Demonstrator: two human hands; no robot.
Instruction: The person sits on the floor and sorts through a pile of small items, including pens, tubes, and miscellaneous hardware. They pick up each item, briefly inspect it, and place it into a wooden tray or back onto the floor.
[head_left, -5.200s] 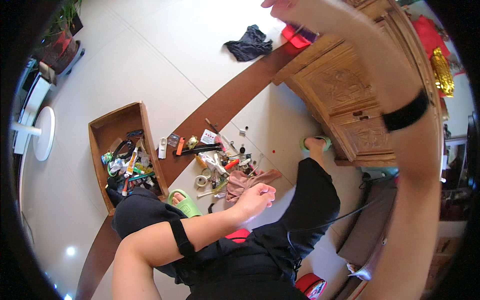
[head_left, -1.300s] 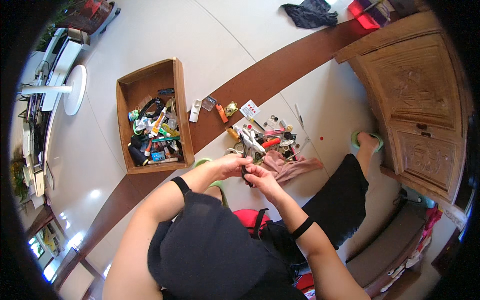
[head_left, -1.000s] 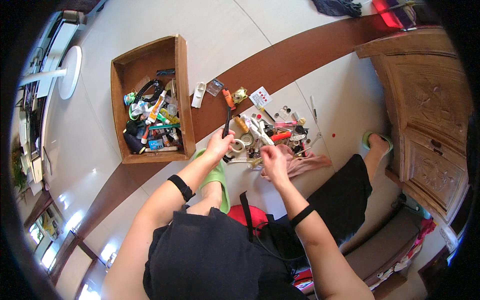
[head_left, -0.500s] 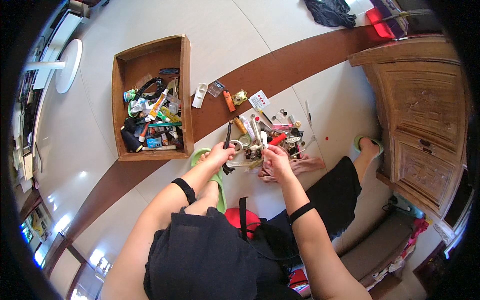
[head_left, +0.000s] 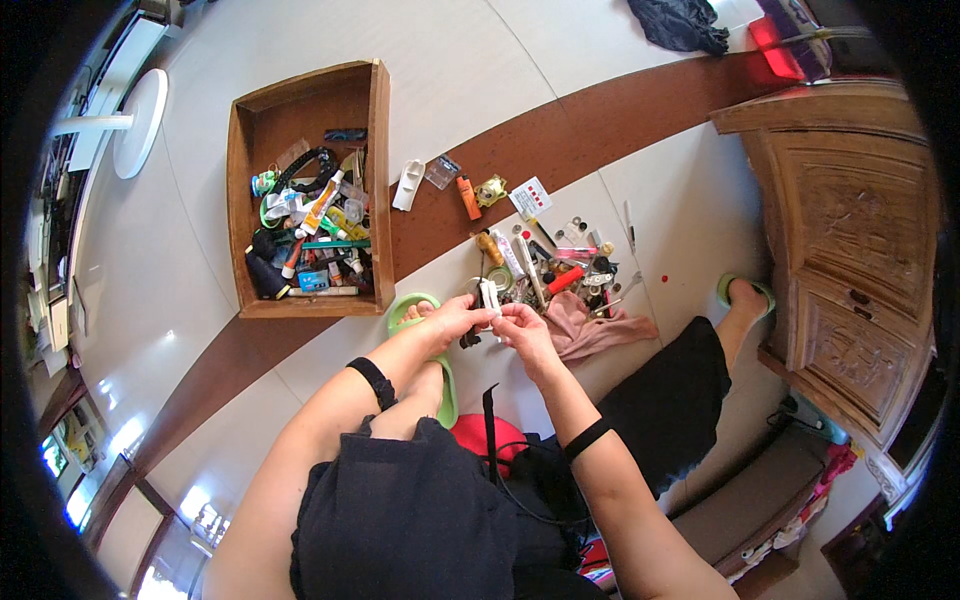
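My hands meet low over a pile of small odds and ends (head_left: 545, 255) on the floor. My left hand (head_left: 455, 325) is closed around a dark, narrow, strip-like thing (head_left: 471, 338), mostly covered by the fingers. A small white piece (head_left: 489, 294) sticks up between both hands. The fingertips of my right hand (head_left: 524, 331) pinch at its lower end; its kind is too small to make out. Just beyond lies a pink cloth (head_left: 590, 332), beside a red tube-like item (head_left: 565, 280).
A wooden drawer (head_left: 381, 180) full of tubes and small items stands to the left. An orange lighter (head_left: 468, 198), a white holder (head_left: 409, 185) and a white card (head_left: 531, 197) lie beyond the pile. A carved wooden cabinet (head_left: 850, 220) is at the right.
My right hand has moved left with the white piece and now touches my left hand. The dark strip, which stood up from my left hand, is now mostly hidden.
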